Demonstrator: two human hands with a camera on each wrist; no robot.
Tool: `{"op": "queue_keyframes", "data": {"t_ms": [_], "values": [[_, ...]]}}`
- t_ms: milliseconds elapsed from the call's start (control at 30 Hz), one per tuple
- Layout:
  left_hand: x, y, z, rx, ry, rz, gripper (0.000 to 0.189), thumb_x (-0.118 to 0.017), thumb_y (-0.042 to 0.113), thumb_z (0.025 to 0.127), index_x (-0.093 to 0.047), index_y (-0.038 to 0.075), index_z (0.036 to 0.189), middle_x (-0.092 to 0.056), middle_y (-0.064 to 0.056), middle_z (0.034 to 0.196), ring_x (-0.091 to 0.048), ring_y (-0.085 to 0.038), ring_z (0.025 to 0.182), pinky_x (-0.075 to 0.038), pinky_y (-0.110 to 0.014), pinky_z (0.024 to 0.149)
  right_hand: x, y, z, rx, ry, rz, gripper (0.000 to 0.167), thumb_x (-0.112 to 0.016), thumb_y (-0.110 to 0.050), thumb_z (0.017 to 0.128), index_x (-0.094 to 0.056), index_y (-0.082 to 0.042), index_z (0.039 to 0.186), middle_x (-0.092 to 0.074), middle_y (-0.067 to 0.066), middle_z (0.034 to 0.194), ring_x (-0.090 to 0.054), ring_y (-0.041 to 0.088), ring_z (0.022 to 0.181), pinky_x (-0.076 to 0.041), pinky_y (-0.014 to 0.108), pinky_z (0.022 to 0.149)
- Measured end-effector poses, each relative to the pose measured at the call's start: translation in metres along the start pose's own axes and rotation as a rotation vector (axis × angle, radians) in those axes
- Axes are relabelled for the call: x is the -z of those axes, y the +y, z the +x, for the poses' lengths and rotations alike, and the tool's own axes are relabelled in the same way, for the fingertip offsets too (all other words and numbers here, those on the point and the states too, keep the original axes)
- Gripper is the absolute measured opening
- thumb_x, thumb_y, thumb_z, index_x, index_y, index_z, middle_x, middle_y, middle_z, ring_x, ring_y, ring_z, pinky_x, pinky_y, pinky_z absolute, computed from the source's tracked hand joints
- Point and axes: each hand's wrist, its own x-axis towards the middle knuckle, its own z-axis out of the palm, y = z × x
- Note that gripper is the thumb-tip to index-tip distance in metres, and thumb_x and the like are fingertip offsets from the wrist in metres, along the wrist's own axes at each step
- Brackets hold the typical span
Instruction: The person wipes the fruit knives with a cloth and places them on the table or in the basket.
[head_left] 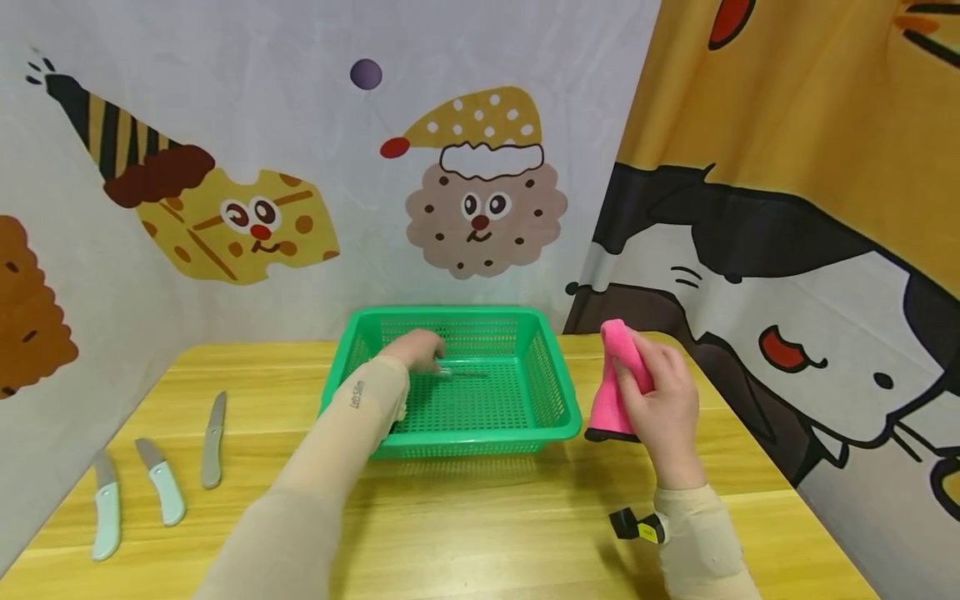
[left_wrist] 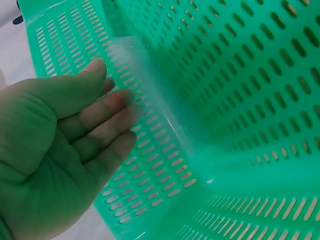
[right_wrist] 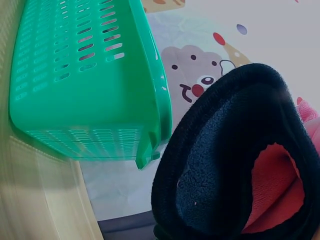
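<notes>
My left hand (head_left: 416, 348) is inside the green plastic basket (head_left: 465, 435), its fingers loosely bent. Just beyond the fingertips is a slender, partly see-through item (head_left: 459, 373), which looks blurred in the left wrist view. Its kind is unclear, and I see no finger wrapped around it. Right of the basket, my right hand (head_left: 667, 400) grips a pink fuzzy cloth (head_left: 615, 400) between thumb and fingers. The right wrist view shows the cloth's black border (right_wrist: 170, 165) curving round a dark inner side, with pink visible within.
Three knives lie on the wooden table at the left: a light-green-handled one (head_left: 107, 508), another beside it (head_left: 165, 487), and a grey-green-handled one (head_left: 213, 446). A printed cloth backdrop (head_left: 480, 50) hangs behind the table. A small black device (head_left: 637, 526) is strapped at the right wrist.
</notes>
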Motion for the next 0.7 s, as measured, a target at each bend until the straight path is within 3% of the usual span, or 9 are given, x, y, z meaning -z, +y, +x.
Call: {"op": "queue_keyframes", "data": {"t_ms": [167,300,433,700], "values": [[0.001,0.001,-0.002,-0.033,0.075,0.015,0.041,-0.069,0.014,0.094,-0.059,0.0,0.132,-0.06,-0.014,0.132,-0.055,-0.032,0.123,-0.044,-0.042,0.103,-0.001,0.0,-0.002,-0.002,0.002,0.002,0.041,-0.077,-0.005,0.084,-0.069,-0.011,0.124,-0.061,0.018,0.103,-0.056,0.027,0.089,-0.039,0.029,0.065],[0.009,0.005,-0.007,-0.049,0.098,-0.019,0.047,-0.067,0.018,0.096,-0.053,0.002,0.139,-0.055,-0.014,0.139,-0.051,-0.032,0.128,-0.042,-0.044,0.105,-0.001,0.001,-0.002,0.008,0.017,0.009,0.042,-0.077,-0.004,0.084,-0.069,-0.011,0.124,-0.061,0.018,0.102,-0.056,0.028,0.088,-0.038,0.029,0.064],[0.026,0.008,-0.019,-0.079,0.138,-0.106,0.049,-0.064,0.02,0.099,-0.05,0.002,0.143,-0.054,-0.015,0.14,-0.05,-0.032,0.129,-0.042,-0.046,0.105,-0.002,0.002,-0.002,-0.001,0.006,0.01,0.042,-0.077,-0.005,0.084,-0.069,-0.012,0.125,-0.061,0.018,0.103,-0.055,0.027,0.089,-0.038,0.031,0.065],[0.067,0.019,-0.054,-0.168,0.268,-0.251,0.043,-0.062,0.018,0.099,-0.053,0.003,0.139,-0.062,-0.017,0.127,-0.059,-0.032,0.115,-0.048,-0.046,0.095,-0.004,0.004,-0.001,0.025,0.03,0.018,0.043,-0.078,-0.004,0.083,-0.07,-0.011,0.124,-0.061,0.018,0.102,-0.056,0.029,0.089,-0.037,0.033,0.064]]}}
